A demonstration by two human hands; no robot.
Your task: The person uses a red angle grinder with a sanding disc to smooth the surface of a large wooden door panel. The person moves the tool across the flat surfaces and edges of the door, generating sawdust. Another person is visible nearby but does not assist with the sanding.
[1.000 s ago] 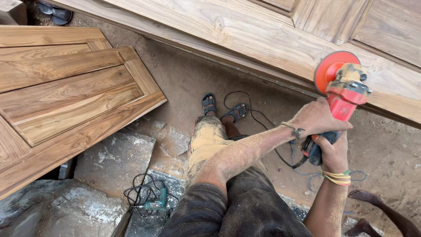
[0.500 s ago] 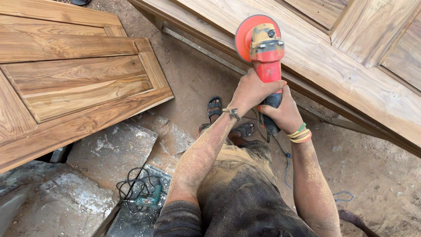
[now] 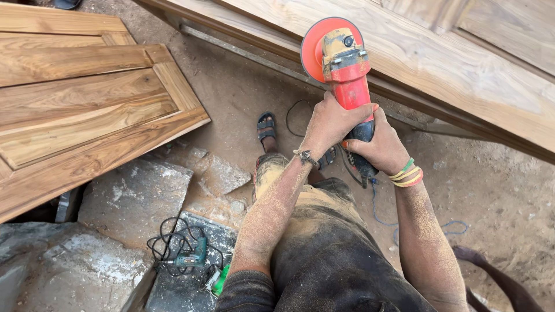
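Two hands wrapped around red angle grinder [image 3: 346, 75] body | left hand [image 3: 330, 122], right hand [image 3: 378, 147] | disc at 12 o'clock over wooden door panel [image 3: 462, 63] | likely heavy, rigid; hold by body.

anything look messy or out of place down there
A teal power drill lies on a broken stone slab with its black cord in a tangle. Sawdust coats both forearms, and the left hand and right hand grip a red angle grinder.
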